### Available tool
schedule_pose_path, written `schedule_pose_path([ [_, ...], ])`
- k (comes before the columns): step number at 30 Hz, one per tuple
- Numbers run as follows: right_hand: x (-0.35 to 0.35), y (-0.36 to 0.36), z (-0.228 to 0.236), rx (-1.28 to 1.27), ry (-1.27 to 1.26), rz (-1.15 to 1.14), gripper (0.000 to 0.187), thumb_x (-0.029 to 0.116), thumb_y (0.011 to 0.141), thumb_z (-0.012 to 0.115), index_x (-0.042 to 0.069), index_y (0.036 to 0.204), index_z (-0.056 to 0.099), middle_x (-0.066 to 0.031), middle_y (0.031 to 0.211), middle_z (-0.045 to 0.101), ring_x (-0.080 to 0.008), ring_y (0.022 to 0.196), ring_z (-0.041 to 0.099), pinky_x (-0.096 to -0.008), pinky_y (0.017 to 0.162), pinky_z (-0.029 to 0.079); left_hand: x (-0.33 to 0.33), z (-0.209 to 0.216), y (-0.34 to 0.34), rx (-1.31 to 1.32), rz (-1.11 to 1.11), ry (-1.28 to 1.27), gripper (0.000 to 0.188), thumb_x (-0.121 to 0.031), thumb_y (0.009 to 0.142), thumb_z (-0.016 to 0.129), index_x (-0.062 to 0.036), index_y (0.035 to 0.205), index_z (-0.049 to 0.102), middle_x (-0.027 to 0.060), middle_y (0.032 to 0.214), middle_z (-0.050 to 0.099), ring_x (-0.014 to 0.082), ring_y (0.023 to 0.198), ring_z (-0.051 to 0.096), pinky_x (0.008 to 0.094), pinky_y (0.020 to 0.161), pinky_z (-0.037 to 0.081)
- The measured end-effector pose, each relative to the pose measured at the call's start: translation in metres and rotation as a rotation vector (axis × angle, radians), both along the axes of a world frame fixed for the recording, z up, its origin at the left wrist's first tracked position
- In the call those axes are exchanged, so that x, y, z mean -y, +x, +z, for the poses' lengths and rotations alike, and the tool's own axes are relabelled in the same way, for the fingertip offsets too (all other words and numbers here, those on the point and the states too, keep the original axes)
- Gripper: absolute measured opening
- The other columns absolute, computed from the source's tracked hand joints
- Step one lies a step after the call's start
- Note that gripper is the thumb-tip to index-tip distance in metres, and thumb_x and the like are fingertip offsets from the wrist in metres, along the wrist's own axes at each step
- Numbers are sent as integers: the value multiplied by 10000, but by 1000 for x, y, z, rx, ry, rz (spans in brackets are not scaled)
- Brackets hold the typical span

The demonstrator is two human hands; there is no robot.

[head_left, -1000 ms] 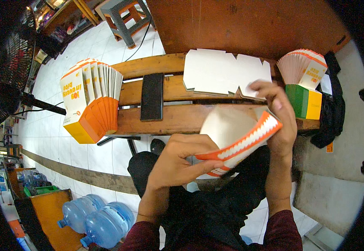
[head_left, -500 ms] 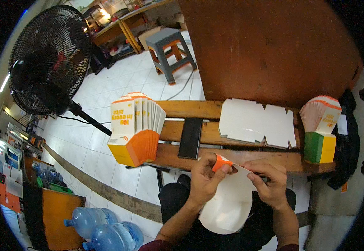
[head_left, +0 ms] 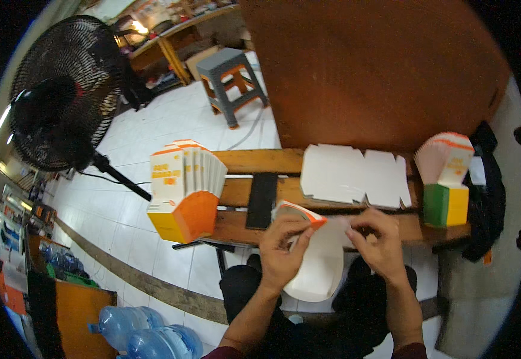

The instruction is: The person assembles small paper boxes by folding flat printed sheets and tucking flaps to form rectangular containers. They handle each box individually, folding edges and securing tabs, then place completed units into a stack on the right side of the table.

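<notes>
My left hand (head_left: 284, 248) grips a paper food box (head_left: 317, 272) by its upper edge, thumb on the near side. The box is white inside with an orange-edged flap, and it tilts above my lap in front of the bench. At the box's right side, my right hand (head_left: 377, 242) has thumb and index finger drawn together in a pinch. Something pale and blurred reaches toward those fingertips; I cannot tell whether it is part of the box. Flat white box blanks (head_left: 356, 176) lie stacked on the wooden bench (head_left: 233, 224) beyond my hands.
Nested orange-and-yellow boxes (head_left: 188, 215) stand at the bench's left end, nested green-and-yellow boxes (head_left: 446, 206) at its right. Between lies a black phone (head_left: 261, 200). A black fan (head_left: 63, 96), a grey stool (head_left: 227, 84) and blue water bottles (head_left: 164, 344) stand on the floor.
The box and my left hand have shifted slightly left. My right hand has drawn away from the left one, widening the space between them. The whole view has shifted a little.
</notes>
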State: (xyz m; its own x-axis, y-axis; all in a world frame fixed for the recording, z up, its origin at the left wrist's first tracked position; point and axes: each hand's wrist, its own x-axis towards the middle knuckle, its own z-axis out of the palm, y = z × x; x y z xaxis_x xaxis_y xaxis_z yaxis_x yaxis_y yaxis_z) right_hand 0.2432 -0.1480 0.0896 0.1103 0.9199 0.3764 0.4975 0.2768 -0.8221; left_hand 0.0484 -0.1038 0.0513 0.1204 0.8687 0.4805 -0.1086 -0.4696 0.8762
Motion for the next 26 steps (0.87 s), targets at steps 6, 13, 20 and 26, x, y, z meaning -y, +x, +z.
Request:
schedule_pose_path([
  [6, 3, -1, -1, 25, 45, -107, 62, 28, 767, 712, 1, 814, 682, -94, 741, 611, -201, 635, 594, -294, 564, 456, -3, -13, 13, -136, 44, 53, 160, 88, 749, 758, 13, 885, 720, 105, 894, 654, 186, 843, 639, 273, 737, 505],
  [13, -5, -21, -14, -179, 142, -26, 61, 5, 784, 719, -21, 812, 672, -100, 744, 616, -168, 624, 595, -285, 539, 459, 4, -22, 34, 81, 22, -223, 105, 41, 823, 742, 41, 925, 717, 94, 912, 676, 128, 827, 649, 235, 727, 514],
  [20, -6, -21, -18, -114, 181, -43, 56, -26, 782, 716, -29, 814, 671, -112, 760, 630, -175, 647, 607, -284, 560, 471, 2, -24, 38, 67, 5, -173, 162, 43, 836, 729, 38, 997, 717, 100, 946, 683, 127, 846, 652, 231, 732, 521],
  [26, -6, -20, -19, -88, 146, -13, 57, -51, 786, 710, -34, 837, 688, -109, 787, 646, -169, 698, 622, -273, 608, 478, 4, -23, 35, -1, -6, -201, 211, 32, 841, 730, 15, 1050, 716, 104, 990, 678, 150, 887, 661, 237, 759, 537],
])
